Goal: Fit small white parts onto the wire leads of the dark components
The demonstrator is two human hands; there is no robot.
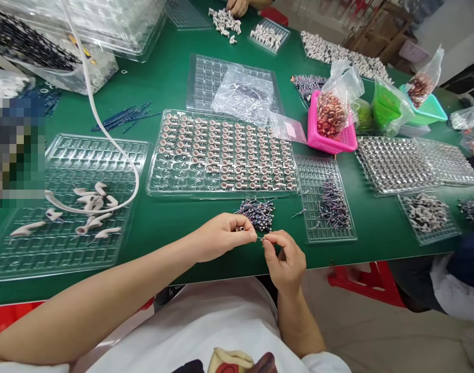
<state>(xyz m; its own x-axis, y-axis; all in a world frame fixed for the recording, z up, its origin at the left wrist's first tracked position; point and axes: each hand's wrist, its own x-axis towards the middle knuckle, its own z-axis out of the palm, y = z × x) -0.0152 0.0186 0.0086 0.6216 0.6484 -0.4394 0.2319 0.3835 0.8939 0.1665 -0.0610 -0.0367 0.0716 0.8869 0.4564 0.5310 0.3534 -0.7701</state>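
Note:
My left hand [225, 237] is closed, with thumb and forefinger pinched together at the near side of the green table. The small round end of a part [240, 228] shows among its curled fingers. Opposite it, my right hand [287, 259] pinches a thin wire [260, 238] that spans the short gap between both sets of fingertips. What is on the wire's ends is hidden or too small to tell. Just beyond my hands lies a heap of small dark wired components [256, 213]. Behind that, a clear plastic tray [170, 178] holds rows of pale, stemmed, cup-shaped parts.
Left stands another clear tray [58, 254] with loose white curved shells [93, 202], crossed by a white cable [89, 88]. Right is a tray [312, 207] of wired components, below a pink basket [332, 142] of copper-coloured coils. Across the table, another person's hand [237, 7] touches white parts.

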